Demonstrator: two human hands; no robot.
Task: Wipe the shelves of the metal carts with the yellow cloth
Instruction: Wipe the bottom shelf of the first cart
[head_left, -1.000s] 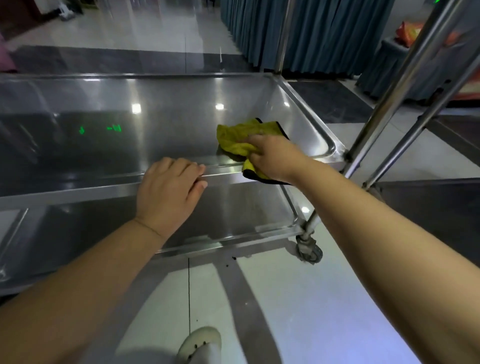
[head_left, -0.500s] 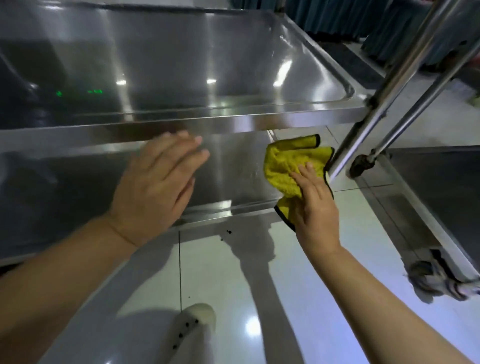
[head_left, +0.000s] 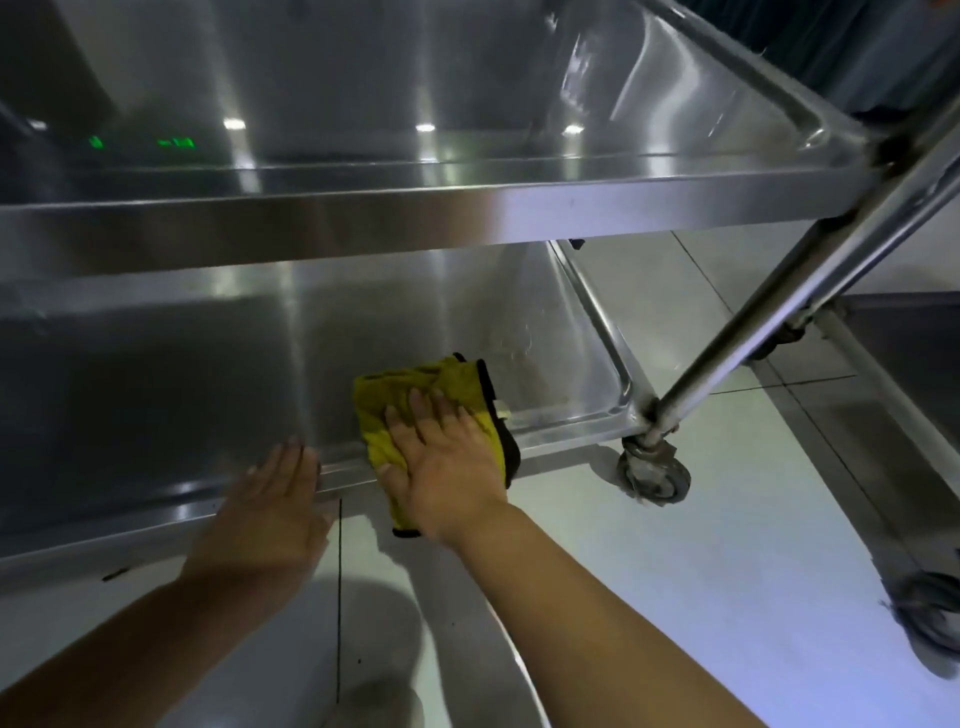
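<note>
The yellow cloth, with a black edge, lies on the front right part of the metal cart's lower shelf and hangs over its front rim. My right hand presses flat on the cloth with straight fingers. My left hand is spread flat, its fingertips touching the lower shelf's front rim just left of the cloth. The upper shelf spans the view above both hands.
A slanted steel post joins both shelves at the right corner, with a caster wheel below it. A second cart's shelf and its wheel stand at the right. Glossy tiled floor lies under me, my shoe at the bottom.
My right hand carried the cloth from the top shelf down to the lower shelf and now presses it there. My left hand dropped from the top rim to the lower rim.
</note>
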